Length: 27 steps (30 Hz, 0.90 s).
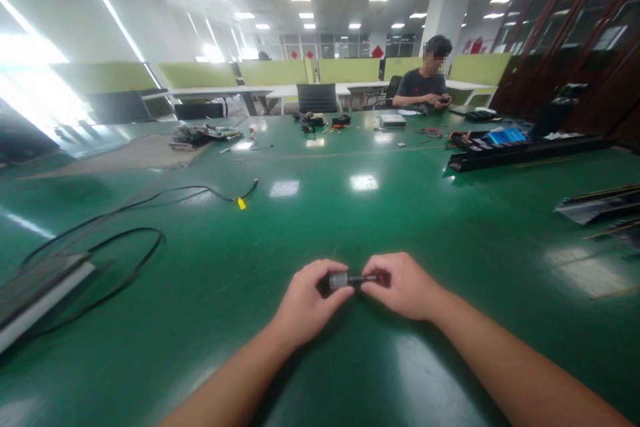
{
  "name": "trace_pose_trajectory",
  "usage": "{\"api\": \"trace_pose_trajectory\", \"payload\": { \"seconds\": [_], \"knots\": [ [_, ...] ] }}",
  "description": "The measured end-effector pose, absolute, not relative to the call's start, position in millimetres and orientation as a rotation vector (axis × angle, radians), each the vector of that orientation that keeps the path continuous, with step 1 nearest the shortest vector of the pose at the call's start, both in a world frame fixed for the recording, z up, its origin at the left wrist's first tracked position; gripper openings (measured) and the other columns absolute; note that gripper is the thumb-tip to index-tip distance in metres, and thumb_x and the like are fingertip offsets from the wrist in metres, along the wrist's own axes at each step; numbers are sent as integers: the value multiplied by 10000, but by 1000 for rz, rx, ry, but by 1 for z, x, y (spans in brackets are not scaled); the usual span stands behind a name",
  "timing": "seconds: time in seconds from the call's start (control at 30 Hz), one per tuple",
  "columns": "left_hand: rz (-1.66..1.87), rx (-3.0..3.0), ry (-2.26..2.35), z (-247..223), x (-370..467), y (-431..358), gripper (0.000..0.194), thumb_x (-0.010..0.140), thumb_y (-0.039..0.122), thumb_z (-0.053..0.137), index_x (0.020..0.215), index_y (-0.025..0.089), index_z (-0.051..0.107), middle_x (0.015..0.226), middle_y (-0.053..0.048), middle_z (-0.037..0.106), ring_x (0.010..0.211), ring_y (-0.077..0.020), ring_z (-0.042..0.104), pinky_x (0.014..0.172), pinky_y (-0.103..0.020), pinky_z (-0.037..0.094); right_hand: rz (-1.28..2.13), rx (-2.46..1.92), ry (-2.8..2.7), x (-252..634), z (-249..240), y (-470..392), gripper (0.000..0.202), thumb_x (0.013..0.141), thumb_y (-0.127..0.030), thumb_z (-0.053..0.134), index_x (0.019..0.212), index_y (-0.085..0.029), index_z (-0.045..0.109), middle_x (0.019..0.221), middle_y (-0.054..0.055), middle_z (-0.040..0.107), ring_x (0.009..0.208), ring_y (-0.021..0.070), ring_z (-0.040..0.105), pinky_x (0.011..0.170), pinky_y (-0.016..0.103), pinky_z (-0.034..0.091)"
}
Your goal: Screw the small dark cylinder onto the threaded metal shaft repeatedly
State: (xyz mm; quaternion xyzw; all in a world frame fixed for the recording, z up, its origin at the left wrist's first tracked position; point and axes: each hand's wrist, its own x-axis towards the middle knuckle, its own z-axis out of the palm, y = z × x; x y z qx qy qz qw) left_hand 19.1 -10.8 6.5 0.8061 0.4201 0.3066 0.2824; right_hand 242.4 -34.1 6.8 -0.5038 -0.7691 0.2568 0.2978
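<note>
Over the green tabletop [320,227], my left hand [310,297] is closed on a small grey cylinder [339,280] with a dark end, gripped between thumb and fingers. My right hand [403,287] pinches a thin dark rod [361,278] with a dark reddish end, partly hidden by the fingers. Rod and cylinder lie in one line, end to end. Whether they are one piece or two parts touching, I cannot tell. The hands are close together, with fingertips nearly meeting.
A black cable [145,203] with a yellow tag [241,203] loops across the left. A flat device [45,293] lies at the left edge. Black metal channels [525,152] lie on the right. Electronic parts [207,133] are at the back. A person [423,87] sits across the table.
</note>
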Motion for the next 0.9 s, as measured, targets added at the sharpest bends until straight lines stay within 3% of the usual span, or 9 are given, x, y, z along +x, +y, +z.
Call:
{"api": "trace_pose_trajectory", "payload": {
  "seconds": [0.9],
  "knots": [
    [842,2130,1147,7,19,-10,238,803,313,725,1022,228,681,973,-23,711,894,-203,654,828,-323,494,724,-1339,-2003,243,6,-33,70,820,-256,670,845,-200,704,691,-6,677,601,132,590,571,230,407]
  ]
}}
